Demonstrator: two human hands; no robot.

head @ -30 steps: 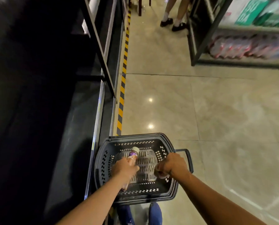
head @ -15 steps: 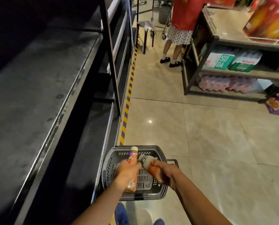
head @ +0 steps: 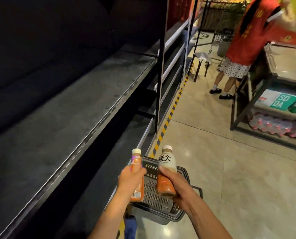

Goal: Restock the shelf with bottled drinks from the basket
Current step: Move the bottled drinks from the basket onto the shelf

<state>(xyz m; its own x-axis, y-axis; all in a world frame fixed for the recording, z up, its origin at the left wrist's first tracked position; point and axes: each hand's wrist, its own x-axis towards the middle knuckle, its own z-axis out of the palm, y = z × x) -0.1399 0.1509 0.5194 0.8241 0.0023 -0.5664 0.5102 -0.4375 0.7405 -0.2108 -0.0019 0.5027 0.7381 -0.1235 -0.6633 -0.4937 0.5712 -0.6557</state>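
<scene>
Two bottles up, lower centre: left hand (head: pixel 129 180) grips purple-orange bottle (head: pixel 136 171), right hand (head: pixel 177 188) grips white-orange bottle (head: pixel 166 171), above basket (head: pixel 161 202).

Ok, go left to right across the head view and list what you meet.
Dark shelf → purple-labelled bottle in the left hand → white-labelled bottle in the right hand → floor tiles → rack with the soda pack.
</scene>
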